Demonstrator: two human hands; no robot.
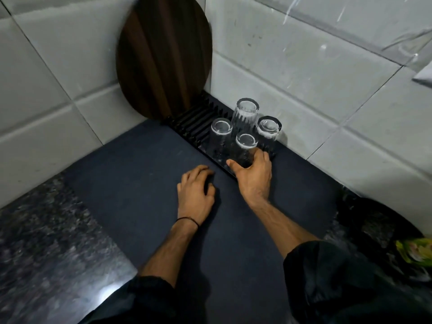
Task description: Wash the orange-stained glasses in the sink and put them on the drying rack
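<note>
1. Far left of both grips: round wooden board (pixel 163 57) leaning upright in the tiled corner, its foot at the far end of the drying rack (pixel 194 122).
2. Left grip (pixel 196 195): rests on the dark mat (pixel 140 171) that covers the bench (pixel 46 230). Fingers loosely curled, holding nothing. It lies just short of the rack's near edge and left of the right grip.
3. Left glass (pixel 221 132): mouth down on the rack, ahead and left of the right grip.
4. Near glass (pixel 245 148): the one in hand. Mouth down, base up, long axis upright, standing on the rack's near end. It sits straight ahead of the right palm.
5. Tall glass (pixel 246 115): ribbed, inverted, directly beyond the near glass. Whether the two touch I cannot tell.
6. Right grip (pixel 253 176): wrapped round the lower wall of the near glass, thumb on its left, fingers round its right. By far the nearer hand to all four glasses.
7. Right glass (pixel 268 130): inverted, ahead and right of the grip, near the wall.
8. Judgement: no orange shows on any glass and the placing looks all but done. What remains turns on that upright axis: the fingers should spread sideways and draw back toward the body, since neighbours crowd the far side.
9. Sink not in view.
</note>
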